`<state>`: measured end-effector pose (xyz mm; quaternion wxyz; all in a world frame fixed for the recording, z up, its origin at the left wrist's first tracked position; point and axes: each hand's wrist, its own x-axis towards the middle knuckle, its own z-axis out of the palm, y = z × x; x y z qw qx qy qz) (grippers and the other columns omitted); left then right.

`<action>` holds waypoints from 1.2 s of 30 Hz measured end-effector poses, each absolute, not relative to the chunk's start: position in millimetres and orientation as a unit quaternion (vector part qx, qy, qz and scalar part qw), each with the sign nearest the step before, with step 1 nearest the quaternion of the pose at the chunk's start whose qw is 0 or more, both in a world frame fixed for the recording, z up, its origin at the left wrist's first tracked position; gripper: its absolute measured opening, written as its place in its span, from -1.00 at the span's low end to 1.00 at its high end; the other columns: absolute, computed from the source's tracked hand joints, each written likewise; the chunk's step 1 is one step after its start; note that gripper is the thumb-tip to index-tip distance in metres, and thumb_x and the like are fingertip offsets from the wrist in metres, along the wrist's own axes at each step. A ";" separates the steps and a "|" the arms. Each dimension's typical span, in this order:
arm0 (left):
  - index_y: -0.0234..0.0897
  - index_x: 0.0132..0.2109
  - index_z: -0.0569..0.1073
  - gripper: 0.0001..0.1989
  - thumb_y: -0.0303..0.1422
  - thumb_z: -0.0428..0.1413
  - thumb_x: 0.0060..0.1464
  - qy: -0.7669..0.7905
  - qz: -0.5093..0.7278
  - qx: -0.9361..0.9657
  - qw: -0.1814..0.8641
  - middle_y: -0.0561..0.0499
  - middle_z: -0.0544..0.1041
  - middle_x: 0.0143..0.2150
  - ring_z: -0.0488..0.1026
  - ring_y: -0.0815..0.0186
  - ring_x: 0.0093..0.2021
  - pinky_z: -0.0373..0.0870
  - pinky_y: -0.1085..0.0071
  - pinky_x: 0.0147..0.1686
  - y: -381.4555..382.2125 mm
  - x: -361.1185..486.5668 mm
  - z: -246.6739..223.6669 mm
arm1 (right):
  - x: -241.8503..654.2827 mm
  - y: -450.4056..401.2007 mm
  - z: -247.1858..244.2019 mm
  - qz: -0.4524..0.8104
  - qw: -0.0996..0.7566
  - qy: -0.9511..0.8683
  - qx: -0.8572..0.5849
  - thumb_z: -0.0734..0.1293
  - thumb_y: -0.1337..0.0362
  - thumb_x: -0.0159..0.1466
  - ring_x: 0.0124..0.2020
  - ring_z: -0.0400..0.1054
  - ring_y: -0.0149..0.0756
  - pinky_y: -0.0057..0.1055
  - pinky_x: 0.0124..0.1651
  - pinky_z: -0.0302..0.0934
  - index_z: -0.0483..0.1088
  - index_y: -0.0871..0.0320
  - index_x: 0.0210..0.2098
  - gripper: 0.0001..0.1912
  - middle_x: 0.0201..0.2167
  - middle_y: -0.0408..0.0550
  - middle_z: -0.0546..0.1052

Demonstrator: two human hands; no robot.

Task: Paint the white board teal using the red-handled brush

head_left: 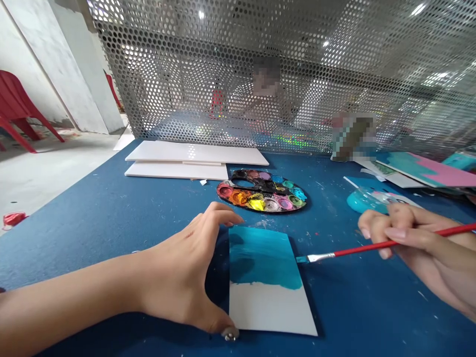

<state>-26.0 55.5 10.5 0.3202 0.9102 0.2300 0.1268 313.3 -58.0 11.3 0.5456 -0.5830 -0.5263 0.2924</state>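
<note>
My left hand (182,267) spans the left edge of a white card (266,307), with fingertips near its upper left corner and thumb at its lower left corner. The card lies flat on the blue table (111,238), its upper half painted teal. My right hand (420,243) holds a red-handled paintbrush (357,249) with teal on its bristles. The brush tip points left and stops just right of the card, apart from it. Behind the card sits a round paint palette (262,191) with many colours.
Two white boards (197,153) lie beyond the palette. A teal-stained glass dish (366,201) is by my right hand, and a painted card (424,168) lies at the right. A perforated metal screen (238,64) stands behind, with a person (267,104) beyond it. Red chairs (15,104) stand at the left.
</note>
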 end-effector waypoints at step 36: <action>-0.16 0.21 0.11 0.05 -0.04 0.53 -0.30 0.247 0.137 0.915 0.287 -0.13 0.28 0.15 0.42 -0.02 0.02 0.52 0.06 -0.03 56.0 -27.7 6.7 | 312.5 -59.0 14.8 0.284 0.533 -0.582 -0.544 0.48 0.08 0.26 -0.44 0.30 -0.15 -0.26 -0.40 0.28 0.38 0.00 -0.61 -0.62 -0.66 -0.11 0.42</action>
